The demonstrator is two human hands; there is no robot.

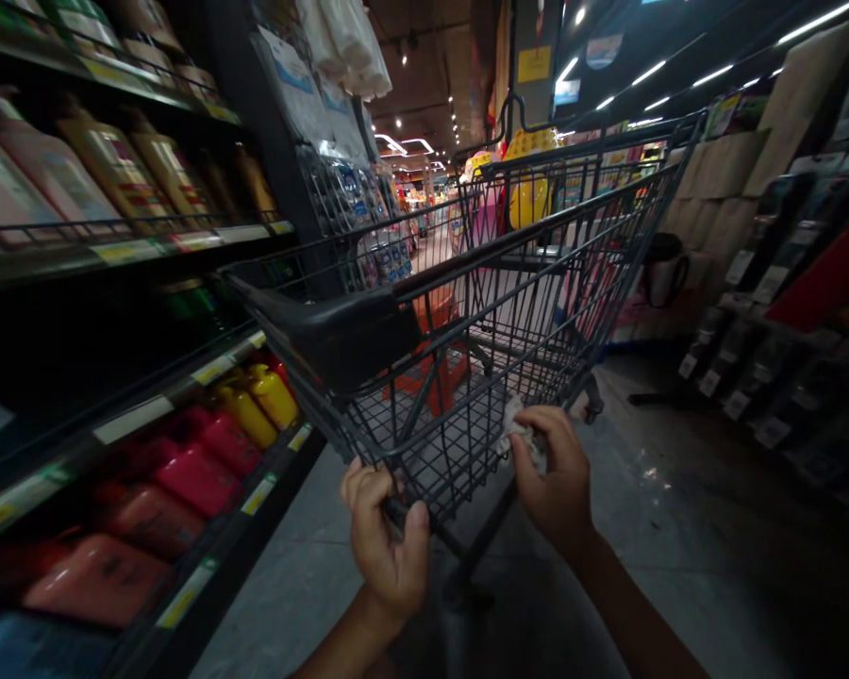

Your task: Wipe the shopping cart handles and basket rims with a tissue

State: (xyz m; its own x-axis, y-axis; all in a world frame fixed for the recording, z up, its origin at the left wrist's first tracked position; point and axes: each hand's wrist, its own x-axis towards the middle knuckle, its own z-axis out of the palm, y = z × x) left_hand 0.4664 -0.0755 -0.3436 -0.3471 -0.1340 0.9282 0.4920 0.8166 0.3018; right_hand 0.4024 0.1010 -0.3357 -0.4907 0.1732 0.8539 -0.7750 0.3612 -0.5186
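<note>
A dark wire shopping cart [459,325] fills the middle of the view, its basket bare mesh on the side nearest me. My left hand [386,533] is closed around the lower front corner of the basket frame. To its right, my right hand [556,471] pinches a crumpled whitish cloth or wipe [515,429] against the lower side wires of the basket. A black plastic panel [340,335] sits at the upper left end of the cart. Below the basket, the undercarriage is dark and blurred.
Shelves [134,250] with pump bottles [99,160] and pink jugs [191,471] stand close on the left. Packaged goods hang on a rack [764,311] at right. Behind the cart are an orange object [435,372] and a yellow item [530,198]. Grey floor [643,471] lies to the right.
</note>
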